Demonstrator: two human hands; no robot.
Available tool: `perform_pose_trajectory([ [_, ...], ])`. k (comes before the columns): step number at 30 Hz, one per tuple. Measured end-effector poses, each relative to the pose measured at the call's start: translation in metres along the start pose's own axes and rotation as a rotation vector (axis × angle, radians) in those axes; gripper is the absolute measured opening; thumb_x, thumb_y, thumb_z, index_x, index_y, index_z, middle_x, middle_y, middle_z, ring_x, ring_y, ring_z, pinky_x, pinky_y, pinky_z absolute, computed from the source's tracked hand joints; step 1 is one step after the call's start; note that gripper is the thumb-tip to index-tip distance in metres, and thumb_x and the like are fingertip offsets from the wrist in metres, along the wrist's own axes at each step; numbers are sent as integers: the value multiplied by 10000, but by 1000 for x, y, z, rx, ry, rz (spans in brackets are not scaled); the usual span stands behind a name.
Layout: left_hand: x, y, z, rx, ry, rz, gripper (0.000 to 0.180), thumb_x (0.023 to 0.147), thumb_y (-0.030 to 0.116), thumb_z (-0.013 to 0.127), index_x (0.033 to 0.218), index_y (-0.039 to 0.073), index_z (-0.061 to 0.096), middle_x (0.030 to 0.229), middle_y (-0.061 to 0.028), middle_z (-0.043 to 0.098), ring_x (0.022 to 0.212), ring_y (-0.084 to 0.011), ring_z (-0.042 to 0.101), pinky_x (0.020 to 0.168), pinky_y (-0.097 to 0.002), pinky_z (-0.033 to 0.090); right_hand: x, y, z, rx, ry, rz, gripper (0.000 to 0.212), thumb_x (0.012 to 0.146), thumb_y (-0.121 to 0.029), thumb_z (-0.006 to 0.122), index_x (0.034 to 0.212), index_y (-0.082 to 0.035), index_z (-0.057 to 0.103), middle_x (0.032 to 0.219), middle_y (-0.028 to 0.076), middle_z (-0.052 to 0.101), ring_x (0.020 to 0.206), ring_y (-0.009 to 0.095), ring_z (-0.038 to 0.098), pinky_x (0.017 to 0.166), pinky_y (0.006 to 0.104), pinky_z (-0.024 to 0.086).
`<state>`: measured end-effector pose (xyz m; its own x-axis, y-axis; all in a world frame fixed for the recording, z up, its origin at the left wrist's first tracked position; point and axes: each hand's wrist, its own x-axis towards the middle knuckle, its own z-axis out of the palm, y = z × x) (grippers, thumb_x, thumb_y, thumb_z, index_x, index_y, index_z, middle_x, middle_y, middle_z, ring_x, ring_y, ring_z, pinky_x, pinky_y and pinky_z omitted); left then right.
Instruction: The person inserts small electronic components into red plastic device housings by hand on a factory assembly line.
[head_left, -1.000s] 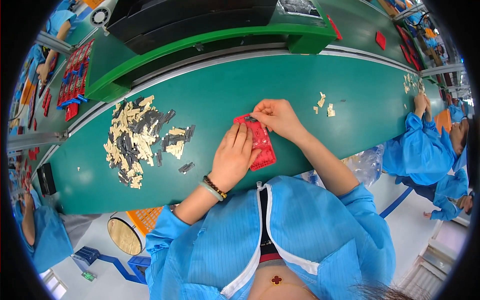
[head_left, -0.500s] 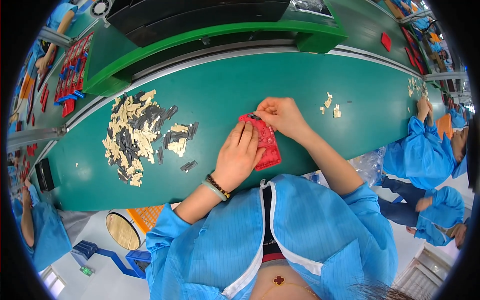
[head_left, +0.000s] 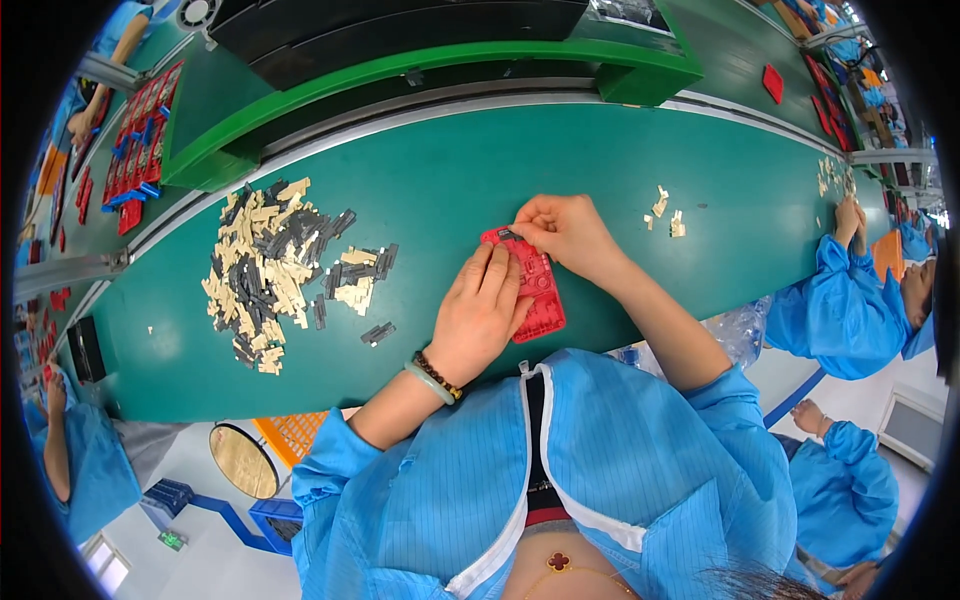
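Piece pile, black and cream, lay left on green table | left hand rested flat, thumb spread, on red casing | casing lay before the person, long axis near-lengthwise, far end tipped left | right hand pinched dark piece at that end

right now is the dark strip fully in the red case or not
Cannot tell: the dark strip is at the far end of the red case, partly covered by the right hand.
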<state>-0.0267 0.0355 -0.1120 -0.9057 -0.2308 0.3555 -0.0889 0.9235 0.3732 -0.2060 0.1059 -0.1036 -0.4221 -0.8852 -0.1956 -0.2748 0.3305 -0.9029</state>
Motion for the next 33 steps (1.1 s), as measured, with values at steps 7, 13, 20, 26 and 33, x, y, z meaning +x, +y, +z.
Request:
perform_pose_trajectory([
  [7, 12, -4, -6, -56, -34, -12, 319, 808, 203, 644, 1049, 0, 591, 1238, -168, 532, 1129, -334, 507, 969, -439, 425, -15, -7, 1, -340, 188, -208, 108, 822, -79, 690, 919, -30, 682, 662, 57, 639, 526, 110, 579, 479, 264, 446],
  [13, 16, -6, -7, -84, -25, 22, 351, 792, 154, 656, 1089, -11, 568, 1231, -165, 533, 1099, -342, 505, 918, -445, 435, -33, 2, -4, -676, 336, -568, 165, 765, -110, 697, 929, -107, 709, 679, 37, 595, 567, 194, 586, 529, 316, 480],
  [20, 30, 9, 8, 59, 2, 6, 339, 794, 130, 658, 1097, 5, 570, 1144, -148, 559, 1031, -324, 534, 890, -424, 450, -39, 14, -19, -662, 252, -615, 190, 760, -167, 679, 944, -120, 682, 732, 7, 569, 642, 168, 613, 561, 295, 498],
  [26, 32, 8, 5, 108, 5, 6, 359, 805, 141, 653, 1133, 17, 577, 1121, -137, 561, 1010, -310, 538, 863, -418, 450, -41, 16, -27, -691, 320, -491, 158, 779, -128, 674, 935, -102, 676, 744, 28, 570, 635, 212, 603, 574, 313, 495],
  [33, 42, 11, 7, 142, -31, -43, 376, 820, 170, 646, 1166, 31, 598, 1036, -98, 549, 981, -275, 517, 841, -389, 440, 22, 56, -191, -762, 759, -294, 368, 800, -58, 608, 1158, -137, 582, 1032, 54, 606, 809, 238, 630, 661, 348, 512],
])
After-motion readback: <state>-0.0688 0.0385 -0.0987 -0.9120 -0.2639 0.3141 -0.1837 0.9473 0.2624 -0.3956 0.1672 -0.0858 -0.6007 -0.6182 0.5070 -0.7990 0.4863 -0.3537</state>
